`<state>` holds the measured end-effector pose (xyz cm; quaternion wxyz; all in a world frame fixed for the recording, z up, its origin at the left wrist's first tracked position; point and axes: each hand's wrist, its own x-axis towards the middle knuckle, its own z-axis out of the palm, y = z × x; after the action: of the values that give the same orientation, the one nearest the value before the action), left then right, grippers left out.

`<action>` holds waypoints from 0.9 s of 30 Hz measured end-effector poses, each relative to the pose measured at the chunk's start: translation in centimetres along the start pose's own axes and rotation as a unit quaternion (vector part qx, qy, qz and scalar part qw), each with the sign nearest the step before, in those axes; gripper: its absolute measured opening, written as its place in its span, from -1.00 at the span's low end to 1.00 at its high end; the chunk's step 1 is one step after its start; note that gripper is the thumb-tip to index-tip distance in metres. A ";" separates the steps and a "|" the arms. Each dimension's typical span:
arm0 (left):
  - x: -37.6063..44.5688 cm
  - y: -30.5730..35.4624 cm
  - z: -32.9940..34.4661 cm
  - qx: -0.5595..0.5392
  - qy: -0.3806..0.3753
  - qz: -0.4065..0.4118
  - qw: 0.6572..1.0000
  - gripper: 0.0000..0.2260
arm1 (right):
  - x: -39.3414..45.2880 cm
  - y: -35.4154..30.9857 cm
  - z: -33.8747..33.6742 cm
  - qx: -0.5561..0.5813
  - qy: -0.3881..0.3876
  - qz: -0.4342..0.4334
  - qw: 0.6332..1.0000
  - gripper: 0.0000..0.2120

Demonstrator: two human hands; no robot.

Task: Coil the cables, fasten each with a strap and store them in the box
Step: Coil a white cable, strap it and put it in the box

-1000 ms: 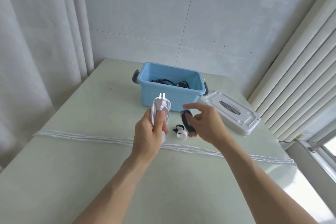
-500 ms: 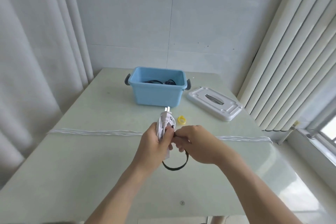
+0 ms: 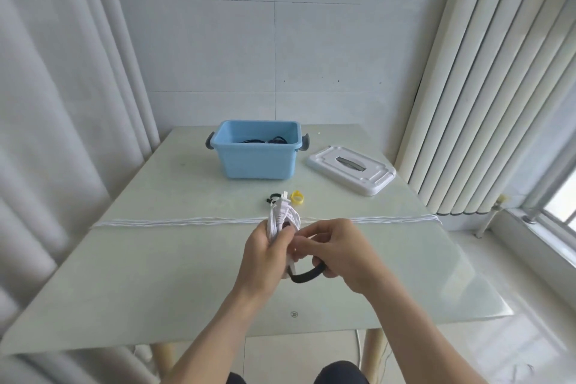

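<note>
Head view, looking down over the table (image 3: 156, 259). Left hand (image 3: 265, 254) grips a white coil (image 3: 282, 221), fingers curled round the bundle, plug end pointing up and away. Right hand (image 3: 339, 254) pinches a black strap (image 3: 307, 276); its loop hangs just below the hands, touching the coil's near end. I read this as the fastening step: coil made, strap not yet closed round it.

Box (image 3: 257, 162), blue, sits at the far middle of the table, open, with dark cables (image 3: 265, 140) already inside. Lid (image 3: 350, 170) lies flat to its right, apart from it. Between box and hands: a yellow strap (image 3: 297, 197) and a dark strap (image 3: 272, 198) on the table, partly behind the plug. Another white cable (image 3: 187, 222) runs stretched left to right across the table, uncoiled.

My judgement on the next move: wrap the strap round the coil's middle, pull snug, press its end down while the left hand keeps the loops together. Then the coil goes forward into the box.
</note>
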<state>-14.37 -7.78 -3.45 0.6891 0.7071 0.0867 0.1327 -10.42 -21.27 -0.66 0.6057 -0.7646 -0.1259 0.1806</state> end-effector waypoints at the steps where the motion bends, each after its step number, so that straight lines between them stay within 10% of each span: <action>1: -0.1 -0.4 0.1 0.005 -0.008 0.000 1.000 -0.80 | -0.1 0.1 0.0 0.001 0.002 0.005 1.000 -0.92; 12: -0.2 -1.3 -0.5 0.134 -0.212 -0.015 0.968 -0.58 | 1.9 2.1 -0.4 0.012 0.106 0.061 0.992 -0.77; 27: 0.8 -0.7 -2.8 0.047 -0.219 -0.021 0.974 -0.63 | 1.2 2.7 -1.6 0.123 -0.152 0.110 0.974 -0.73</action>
<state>-14.41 -4.79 -4.10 0.6602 0.7484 -0.0450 -0.0438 -8.75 -22.83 -3.11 0.6449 -0.6572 -0.1088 0.3747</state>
